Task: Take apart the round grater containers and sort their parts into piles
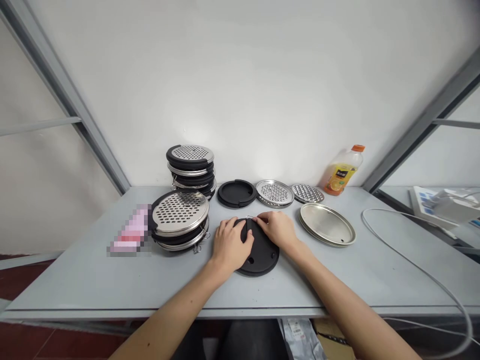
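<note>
A round black plastic base lies flat on the table in front of me, with small holes near its front edge. My left hand grips its left side, the thumb on top and the fingers over the rim. At the base's far edge, a thin wire clip shows between my hands. My right hand has its thumb and forefinger pinched together at that clip. The fingers partly hide where clip and base meet.
Grater discs with black rims form a front stack and a taller back stack. Behind are a black ring, grater plates and a coarser plate. Right stand metal lids, a juice bottle and a white cable.
</note>
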Motion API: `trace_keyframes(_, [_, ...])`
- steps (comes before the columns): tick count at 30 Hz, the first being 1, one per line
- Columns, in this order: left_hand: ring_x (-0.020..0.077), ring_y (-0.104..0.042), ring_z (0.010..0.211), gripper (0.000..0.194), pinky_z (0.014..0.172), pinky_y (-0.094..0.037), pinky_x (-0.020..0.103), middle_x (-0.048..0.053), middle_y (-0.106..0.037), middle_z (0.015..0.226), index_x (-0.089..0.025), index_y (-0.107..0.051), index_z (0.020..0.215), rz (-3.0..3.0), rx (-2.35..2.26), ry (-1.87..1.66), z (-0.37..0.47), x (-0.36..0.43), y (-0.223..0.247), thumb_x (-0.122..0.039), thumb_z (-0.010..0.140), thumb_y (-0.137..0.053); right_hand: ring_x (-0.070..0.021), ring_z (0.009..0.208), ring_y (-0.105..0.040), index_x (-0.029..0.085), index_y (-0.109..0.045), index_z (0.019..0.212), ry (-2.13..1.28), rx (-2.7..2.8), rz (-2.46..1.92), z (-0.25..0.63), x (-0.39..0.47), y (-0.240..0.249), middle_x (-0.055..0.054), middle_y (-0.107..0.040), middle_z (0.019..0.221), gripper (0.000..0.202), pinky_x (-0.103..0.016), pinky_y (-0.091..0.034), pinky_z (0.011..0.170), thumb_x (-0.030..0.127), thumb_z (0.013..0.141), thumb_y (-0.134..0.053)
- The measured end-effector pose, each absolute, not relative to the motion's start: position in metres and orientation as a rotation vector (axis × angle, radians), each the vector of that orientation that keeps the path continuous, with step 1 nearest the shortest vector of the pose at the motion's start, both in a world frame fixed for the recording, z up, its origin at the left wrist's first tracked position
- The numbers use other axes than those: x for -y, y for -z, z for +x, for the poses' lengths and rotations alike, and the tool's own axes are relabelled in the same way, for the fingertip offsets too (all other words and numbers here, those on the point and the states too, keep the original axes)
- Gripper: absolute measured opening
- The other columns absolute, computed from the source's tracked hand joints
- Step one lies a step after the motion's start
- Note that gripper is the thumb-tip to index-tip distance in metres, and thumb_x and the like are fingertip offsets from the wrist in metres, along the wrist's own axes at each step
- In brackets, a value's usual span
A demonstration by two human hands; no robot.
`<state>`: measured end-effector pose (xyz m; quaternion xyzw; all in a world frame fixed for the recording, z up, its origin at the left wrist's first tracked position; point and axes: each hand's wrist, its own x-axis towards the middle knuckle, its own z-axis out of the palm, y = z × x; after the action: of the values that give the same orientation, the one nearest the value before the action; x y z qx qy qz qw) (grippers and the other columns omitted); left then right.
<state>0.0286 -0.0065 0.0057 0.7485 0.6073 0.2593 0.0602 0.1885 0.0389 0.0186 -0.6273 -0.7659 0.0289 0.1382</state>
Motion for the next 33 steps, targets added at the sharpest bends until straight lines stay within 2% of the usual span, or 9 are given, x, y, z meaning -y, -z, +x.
trace_keyframes(4, [0.0291,-0.051,0.116,0.034,0.098,-0.042,0.045,0.009,-0.058,0.129,-0.021,-0.061,0.119,2.243,-1.886,-0.783,0.028,0.005,-0.004,-0.032,0.091,-0.045,-0.0222,0.077,-0.067,0.024,-0.075,0.087,-0.015,2.178,-1.903,0.185,-0.036,-0.019,-0.008,-0.074,0.082,0.040,-0.028,-0.038,0.061,0.044,0.095,-0.040])
trace_keyframes(11, [0.0262,-0.053,0.112,0.033,0.095,-0.043,0.041,0.009,-0.062,0.119,-0.021,-0.058,0.119,2.303,-1.832,-0.753,0.030,0.002,-0.004,-0.023,0.092,-0.039,-0.0226,0.077,-0.067,0.022,-0.075,0.086,0.045,2.166,-1.934,0.182,-0.034,-0.016,-0.011,-0.074,0.082,0.042,-0.028,-0.038,0.062,0.042,0.095,-0.039])
trace_keyframes(16, [0.0282,-0.057,0.101,0.031,0.086,-0.046,0.040,0.014,-0.061,0.107,-0.015,-0.059,0.113,2.317,-1.927,-0.584,0.037,-0.009,-0.013,-0.026,0.092,-0.039,-0.0216,0.082,-0.068,0.024,-0.073,0.094,-0.132,2.119,-1.866,0.181,-0.035,-0.017,-0.008,-0.074,0.087,0.037,-0.026,-0.040,0.065,0.035,0.095,-0.038])
trace_keyframes(20, [0.0299,-0.057,0.100,0.032,0.085,-0.046,0.042,0.015,-0.061,0.105,-0.015,-0.060,0.109,2.315,-1.941,-0.539,0.038,-0.017,-0.016,-0.030,0.093,-0.037,-0.0213,0.099,-0.065,0.019,-0.069,0.109,-0.373,2.088,-1.713,0.181,-0.039,-0.015,-0.009,-0.073,0.105,0.035,-0.027,-0.044,0.082,0.025,0.093,-0.038])
trace_keyframes(25, [0.0333,-0.054,0.108,0.041,0.090,-0.043,0.046,0.016,-0.061,0.114,-0.013,-0.054,0.122,2.296,-1.905,-0.552,0.035,-0.021,-0.011,-0.035,0.092,-0.038,-0.0229,0.119,-0.054,0.008,-0.059,0.122,-0.409,2.078,-1.559,0.177,-0.042,-0.001,-0.015,-0.062,0.127,0.041,-0.032,-0.036,0.104,0.018,0.085,-0.045])
trace_keyframes(29, [0.0329,-0.052,0.114,0.048,0.095,-0.041,0.045,0.015,-0.060,0.124,-0.013,-0.048,0.133,2.244,-1.842,-0.609,0.033,-0.023,-0.007,-0.036,0.091,-0.040,-0.0272,0.133,-0.040,0.000,-0.054,0.127,-0.329,2.027,-1.603,0.174,-0.040,0.006,-0.020,-0.053,0.136,0.047,-0.038,-0.029,0.112,0.020,0.085,-0.046])
trace_keyframes(33, [0.0306,-0.051,0.119,0.047,0.100,-0.039,0.044,0.012,-0.059,0.130,-0.017,-0.049,0.134,2.212,-1.773,-0.687,0.031,-0.026,-0.004,-0.035,0.091,-0.043,-0.0289,0.136,-0.037,0.002,-0.059,0.122,-0.343,2.047,-1.549,0.175,-0.041,0.007,-0.020,-0.053,0.136,0.043,-0.042,-0.027,0.114,0.020,0.085,-0.046])
